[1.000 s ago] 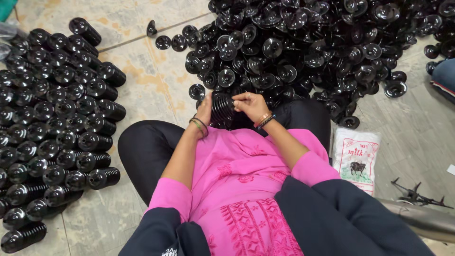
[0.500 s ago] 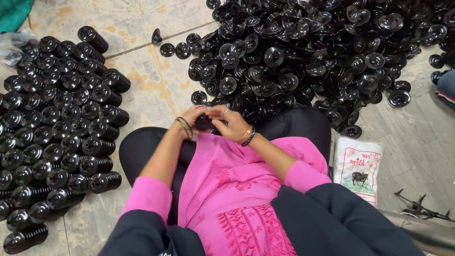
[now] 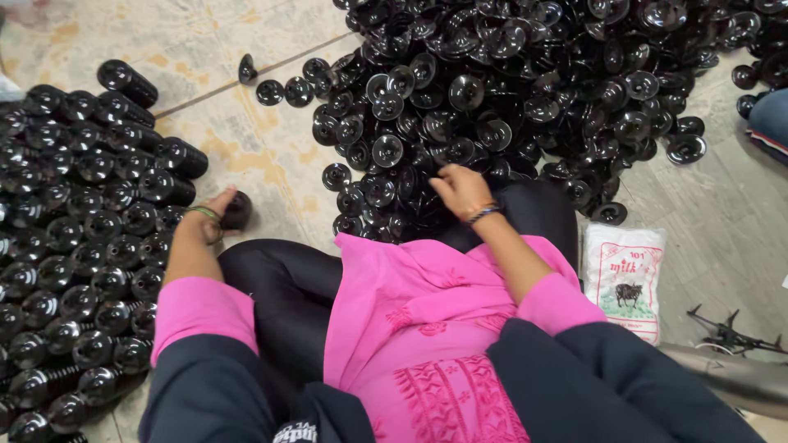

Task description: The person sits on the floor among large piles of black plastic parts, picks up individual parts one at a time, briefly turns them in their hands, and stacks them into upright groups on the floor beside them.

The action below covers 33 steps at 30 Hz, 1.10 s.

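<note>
Looks like the stacking step: left hand (image 3: 207, 220) has fingers wrapped round a finished stack (image 3: 236, 210), out by the rows (image 3: 82, 246); right hand (image 3: 460, 190) sits on the loose pile (image 3: 525, 90), fingers curled, pinching a disc I think; next move probably needs a clean grab of several discs.

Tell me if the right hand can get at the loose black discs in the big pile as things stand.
Probably yes. The right hand already lies at the near edge of the pile of black discs, fingers among them, with nothing between. The left hand is off to the side, closed on a stacked black roll.
</note>
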### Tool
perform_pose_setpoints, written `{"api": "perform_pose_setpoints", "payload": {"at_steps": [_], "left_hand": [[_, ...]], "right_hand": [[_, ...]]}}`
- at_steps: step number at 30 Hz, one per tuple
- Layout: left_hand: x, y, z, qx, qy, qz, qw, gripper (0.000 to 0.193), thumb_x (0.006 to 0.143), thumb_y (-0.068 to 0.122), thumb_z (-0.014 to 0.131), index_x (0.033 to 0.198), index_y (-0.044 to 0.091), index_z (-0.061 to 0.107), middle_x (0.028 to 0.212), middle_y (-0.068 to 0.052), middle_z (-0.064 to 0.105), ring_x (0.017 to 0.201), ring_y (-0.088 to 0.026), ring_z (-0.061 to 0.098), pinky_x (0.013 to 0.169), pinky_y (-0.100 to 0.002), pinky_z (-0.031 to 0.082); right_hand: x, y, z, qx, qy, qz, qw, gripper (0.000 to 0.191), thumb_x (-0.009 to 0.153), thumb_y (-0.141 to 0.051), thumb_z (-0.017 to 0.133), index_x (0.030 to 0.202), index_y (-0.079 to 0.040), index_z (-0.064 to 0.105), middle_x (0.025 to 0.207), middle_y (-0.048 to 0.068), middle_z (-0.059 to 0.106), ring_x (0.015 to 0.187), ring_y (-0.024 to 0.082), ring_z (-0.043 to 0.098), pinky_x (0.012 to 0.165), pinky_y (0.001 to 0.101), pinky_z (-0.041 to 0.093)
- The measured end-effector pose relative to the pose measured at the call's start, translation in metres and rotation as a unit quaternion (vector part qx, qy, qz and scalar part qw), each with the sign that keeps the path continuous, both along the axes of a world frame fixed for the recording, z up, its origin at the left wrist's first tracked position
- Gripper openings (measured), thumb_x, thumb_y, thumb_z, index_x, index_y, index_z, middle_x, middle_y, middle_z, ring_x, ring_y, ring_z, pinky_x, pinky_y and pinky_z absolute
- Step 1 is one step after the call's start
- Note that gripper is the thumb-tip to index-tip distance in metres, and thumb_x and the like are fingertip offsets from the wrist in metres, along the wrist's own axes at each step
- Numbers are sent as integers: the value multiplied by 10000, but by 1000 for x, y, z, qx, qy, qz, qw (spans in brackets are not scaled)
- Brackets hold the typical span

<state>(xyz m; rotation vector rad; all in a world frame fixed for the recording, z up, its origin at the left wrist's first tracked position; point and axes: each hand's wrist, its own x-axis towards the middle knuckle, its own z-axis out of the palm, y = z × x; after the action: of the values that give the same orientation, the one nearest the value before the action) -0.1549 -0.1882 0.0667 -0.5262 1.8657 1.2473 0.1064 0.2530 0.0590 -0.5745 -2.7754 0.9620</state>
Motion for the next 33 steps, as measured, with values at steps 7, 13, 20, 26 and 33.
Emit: {"api": "perform_pose_setpoints", "payload": {"at_steps": [7, 13, 20, 26, 33], "left_hand": [[4, -8, 2, -156, 61, 70, 983, 828, 886, 646, 685, 1405, 22, 525, 1292, -171, 617, 1032, -302, 687, 843, -483, 612], [18, -3, 9, -394, 342, 3, 853, 771, 857, 541, 749, 1390, 40, 503, 1179, -138, 640, 940, -236, 682, 758, -413, 599], [175, 185, -38, 259, 96, 93, 957, 739, 825, 417, 824, 1371, 61, 477, 1047, -100, 667, 831, -159, 675, 659, -332, 584], [144, 175, -61, 319, 58, 188, 927, 549, 882, 456, 803, 1152, 55, 544, 877, -81, 676, 706, -198, 664, 552, -361, 570], [136, 184, -58, 312, -20, 111, 943, 522, 878, 697, 559, 1087, 220, 588, 830, -7, 670, 675, -160, 663, 577, -345, 603]], "right_hand": [[-41, -38, -10, 109, -144, -36, 983, 675, 749, -666, 772, 910, -15, 699, 952, 206, 722, 898, 401, 691, 773, 503, 561], [-25, -30, -3, 71, 64, -35, 995, 346, 822, -354, 797, 900, -39, 675, 968, 170, 692, 876, 365, 685, 765, 460, 569], [4, -99, 43, -60, 264, 206, 940, 287, 863, -148, 791, 1050, -29, 608, 1201, 183, 667, 972, 318, 692, 771, 367, 583], [-47, -84, 20, -25, 186, 203, 961, 283, 903, -101, 702, 1184, -77, 673, 1200, 137, 668, 985, 327, 712, 845, 384, 592], [-76, -79, -11, 121, 107, 231, 959, 157, 892, -55, 717, 1024, -126, 765, 1074, 80, 728, 1007, 316, 700, 889, 390, 576]]}}
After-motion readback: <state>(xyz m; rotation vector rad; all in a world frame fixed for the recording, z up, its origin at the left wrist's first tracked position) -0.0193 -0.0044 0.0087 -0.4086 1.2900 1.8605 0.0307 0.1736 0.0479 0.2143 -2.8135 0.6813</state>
